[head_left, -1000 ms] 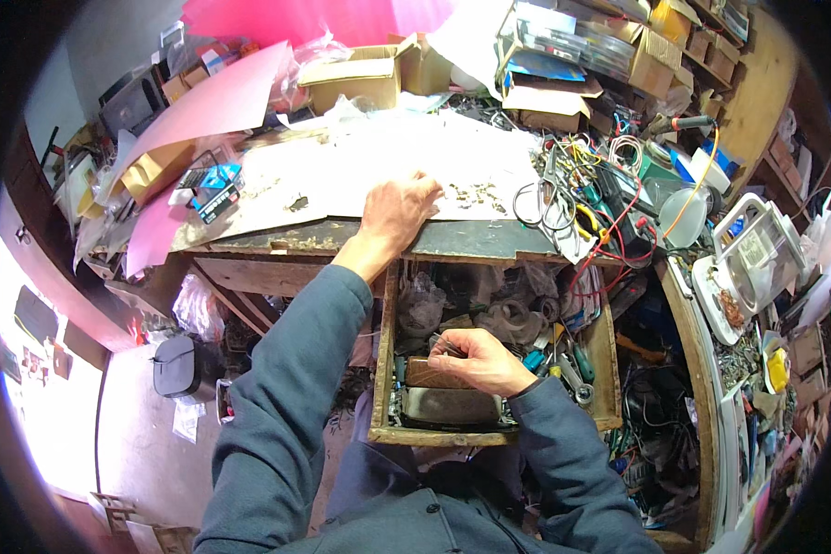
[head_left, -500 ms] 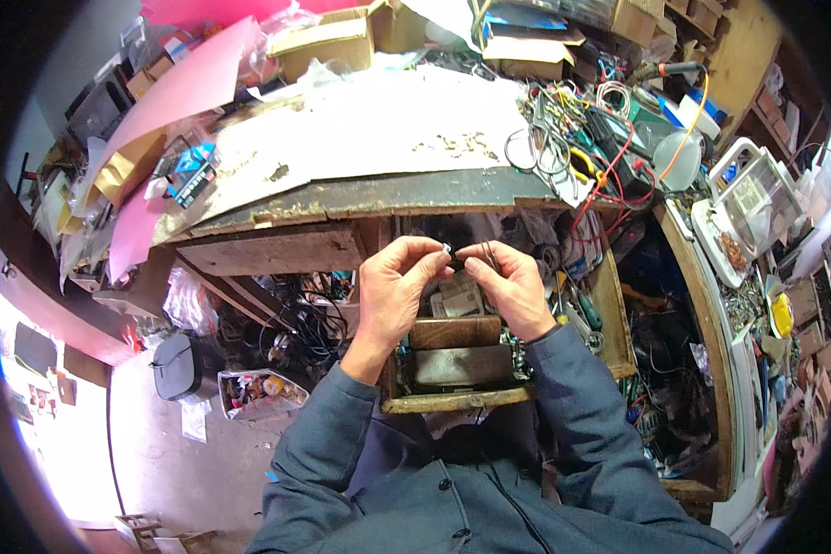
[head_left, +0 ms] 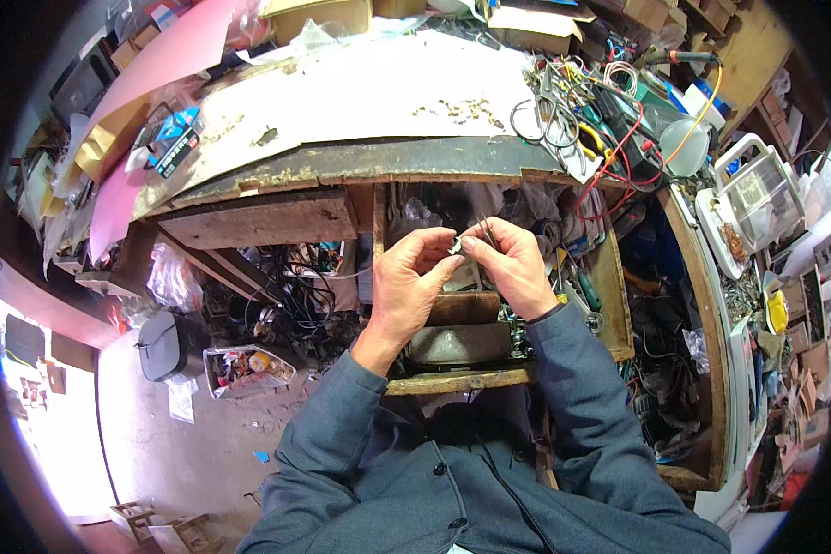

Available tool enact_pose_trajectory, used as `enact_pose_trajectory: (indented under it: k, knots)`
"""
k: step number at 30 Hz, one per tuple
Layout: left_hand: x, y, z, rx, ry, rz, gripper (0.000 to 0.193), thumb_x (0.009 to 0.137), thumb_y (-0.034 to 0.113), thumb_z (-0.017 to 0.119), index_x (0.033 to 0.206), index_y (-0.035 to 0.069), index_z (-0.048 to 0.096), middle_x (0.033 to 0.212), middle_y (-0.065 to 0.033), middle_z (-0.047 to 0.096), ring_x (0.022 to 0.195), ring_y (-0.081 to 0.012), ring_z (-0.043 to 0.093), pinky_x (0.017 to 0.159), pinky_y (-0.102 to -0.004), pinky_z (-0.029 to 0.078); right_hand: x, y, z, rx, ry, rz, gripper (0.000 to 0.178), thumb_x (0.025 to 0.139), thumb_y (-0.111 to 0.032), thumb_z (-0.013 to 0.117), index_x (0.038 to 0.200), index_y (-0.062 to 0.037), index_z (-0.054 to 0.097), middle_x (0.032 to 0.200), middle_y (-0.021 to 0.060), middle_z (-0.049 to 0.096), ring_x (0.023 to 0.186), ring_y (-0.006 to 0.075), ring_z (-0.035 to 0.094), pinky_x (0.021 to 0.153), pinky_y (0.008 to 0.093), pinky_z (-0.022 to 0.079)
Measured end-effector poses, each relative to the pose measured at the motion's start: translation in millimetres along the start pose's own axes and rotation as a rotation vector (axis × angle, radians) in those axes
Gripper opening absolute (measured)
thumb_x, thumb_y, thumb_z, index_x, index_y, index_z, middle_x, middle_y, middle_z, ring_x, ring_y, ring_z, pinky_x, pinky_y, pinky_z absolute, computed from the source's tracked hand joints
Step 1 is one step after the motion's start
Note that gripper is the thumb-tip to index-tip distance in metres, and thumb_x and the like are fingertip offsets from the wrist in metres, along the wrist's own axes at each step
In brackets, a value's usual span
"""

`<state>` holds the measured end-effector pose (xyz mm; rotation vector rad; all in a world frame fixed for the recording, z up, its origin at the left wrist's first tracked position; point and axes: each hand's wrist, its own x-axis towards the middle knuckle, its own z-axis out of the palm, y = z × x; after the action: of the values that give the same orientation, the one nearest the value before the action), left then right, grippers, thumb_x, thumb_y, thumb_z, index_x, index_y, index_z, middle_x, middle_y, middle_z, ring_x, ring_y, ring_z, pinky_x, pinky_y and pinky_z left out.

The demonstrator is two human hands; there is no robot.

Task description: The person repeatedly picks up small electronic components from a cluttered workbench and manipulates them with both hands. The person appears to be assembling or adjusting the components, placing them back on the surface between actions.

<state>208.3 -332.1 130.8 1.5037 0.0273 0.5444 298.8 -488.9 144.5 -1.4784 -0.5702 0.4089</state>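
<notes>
Over an open wooden drawer, my two hands meet at the fingertips. My left hand pinches a tiny silvery-white part between thumb and fingers; its exact kind is too small to make out. The fingertips of my right hand touch the same part from the other side. Tucked among the right hand's fingers is a thin pair of metal tweezers, pointing up and away from the part. Below the hands, a brown block and a grey metal-looking block lie in the drawer.
Beyond the drawer runs a workbench edge with a white sheet bearing small scattered bits. Tangled test leads and pliers lie at its right. A black bin and a box of odds and ends stand on the floor at left.
My hands have come closer together, and the right fingertips now reach the small part in the left. The tweezers have tilted within the right hand. The whole view has shifted slightly.
</notes>
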Motion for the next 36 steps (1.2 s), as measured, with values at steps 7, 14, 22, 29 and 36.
enact_pose_trajectory:
  k: [7,14,22,29,36]
  knots:
    - [1,-2,-2,-0.065,0.059,-0.057,0.017,0.098,0.004,0.073,0.114,-0.004,0.075,0.099,-0.009,0.079,0.089,-0.0142,0.077,0.079,-0.0267,0.061,-6,-14,-3,-0.003,-0.001,0.081,0.024,0.108,-0.019,0.06,0.111,0.0007,0.072,0.089,0.0001,0.071,0.079,0.006,0.061,0.073,0.0235,0.051]
    - [-1,-6,-4,0.016,0.091,-0.035,0.015,0.099,0.005,0.073,0.111,-0.002,0.074,0.097,-0.0072,0.079,0.087,-0.0125,0.075,0.078,-0.027,0.061,-7,-10,10,-0.378,0.025,-0.249,0.023,0.106,-0.012,0.059,0.12,0.0018,0.07,0.098,0.0091,0.077,0.088,0.0143,0.071,0.079,0.0287,0.056]
    - [-1,-10,-8,0.144,0.086,0.016,0.016,0.098,0.003,0.074,0.113,-0.002,0.074,0.101,-0.0051,0.078,0.09,-0.01,0.073,0.083,-0.0257,0.059,-7,-13,11,-0.56,0.031,-0.322,0.02,0.101,-0.008,0.065,0.119,-0.0026,0.071,0.084,0.015,0.073,0.071,0.0165,0.069,0.067,0.0328,0.054]
    - [-2,-8,-8,0.213,0.088,0.046,0.015,0.097,0.003,0.075,0.111,-0.001,0.076,0.098,-0.0046,0.079,0.089,-0.0092,0.072,0.08,-0.0254,0.059,-6,-10,11,-0.579,0.026,-0.364,0.02,0.099,-0.007,0.066,0.117,-0.0018,0.072,0.088,0.0191,0.073,0.074,0.0247,0.074,0.068,0.0337,0.056]
    - [-2,-3,-8,0.376,0.102,0.199,0.013,0.094,0.002,0.076,0.107,-0.002,0.077,0.097,-0.0083,0.08,0.086,-0.0111,0.073,0.077,-0.0267,0.059,-6,-10,10,-0.575,0.019,-0.417,0.021,0.096,-0.005,0.066,0.115,-0.0007,0.073,0.093,0.0194,0.076,0.084,0.0291,0.077,0.073,0.0355,0.058]
